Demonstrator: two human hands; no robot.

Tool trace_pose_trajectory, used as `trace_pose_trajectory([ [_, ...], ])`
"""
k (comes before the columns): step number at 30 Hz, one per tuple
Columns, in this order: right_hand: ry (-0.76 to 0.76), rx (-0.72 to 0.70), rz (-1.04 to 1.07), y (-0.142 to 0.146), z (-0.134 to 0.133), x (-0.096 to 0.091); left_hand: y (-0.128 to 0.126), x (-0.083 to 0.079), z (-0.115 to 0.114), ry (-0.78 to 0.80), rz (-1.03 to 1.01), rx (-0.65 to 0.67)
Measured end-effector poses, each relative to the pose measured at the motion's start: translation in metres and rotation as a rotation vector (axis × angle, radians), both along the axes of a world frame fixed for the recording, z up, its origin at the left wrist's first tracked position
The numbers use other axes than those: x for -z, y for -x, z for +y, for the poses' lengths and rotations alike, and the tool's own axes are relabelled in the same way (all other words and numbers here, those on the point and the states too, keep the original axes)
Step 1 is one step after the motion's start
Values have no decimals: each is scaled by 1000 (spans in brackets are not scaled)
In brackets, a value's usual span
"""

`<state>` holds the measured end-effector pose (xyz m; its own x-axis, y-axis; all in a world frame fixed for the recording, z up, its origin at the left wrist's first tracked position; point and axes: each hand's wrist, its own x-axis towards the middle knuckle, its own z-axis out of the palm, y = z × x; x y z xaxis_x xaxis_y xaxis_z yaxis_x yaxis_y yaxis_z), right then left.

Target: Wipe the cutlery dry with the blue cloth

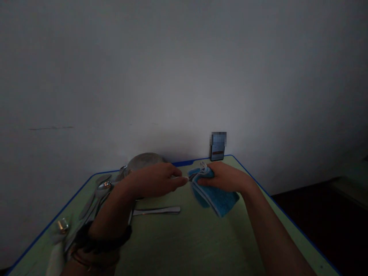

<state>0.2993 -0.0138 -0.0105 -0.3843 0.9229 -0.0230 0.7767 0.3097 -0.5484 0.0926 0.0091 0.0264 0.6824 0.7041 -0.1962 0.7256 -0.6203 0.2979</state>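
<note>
In the middle of the head view, my left hand pinches the pale end of a slim piece of cutlery between thumb and fingers. My right hand is closed on a blue cloth, which is folded around the other end of that piece, so its kind is hidden. The cloth's loose part hangs down over the table. Below my left hand, a metal cutlery handle lies on the green tabletop; its far end is behind my left forearm.
Several spoons and other metal cutlery lie along the table's left side. A rounded grey metal vessel stands behind my left hand. Against the wall, a phone leans upright at the table's back edge.
</note>
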Motion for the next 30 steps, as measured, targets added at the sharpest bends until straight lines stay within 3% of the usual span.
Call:
trace_pose_trajectory([
  [15, 7, 66, -74, 3, -3, -6, -3, -1, 0, 16, 2, 6],
  [30, -20, 35, -60, 2, -1, -3, -2, 1, 0, 12, -10, -1],
])
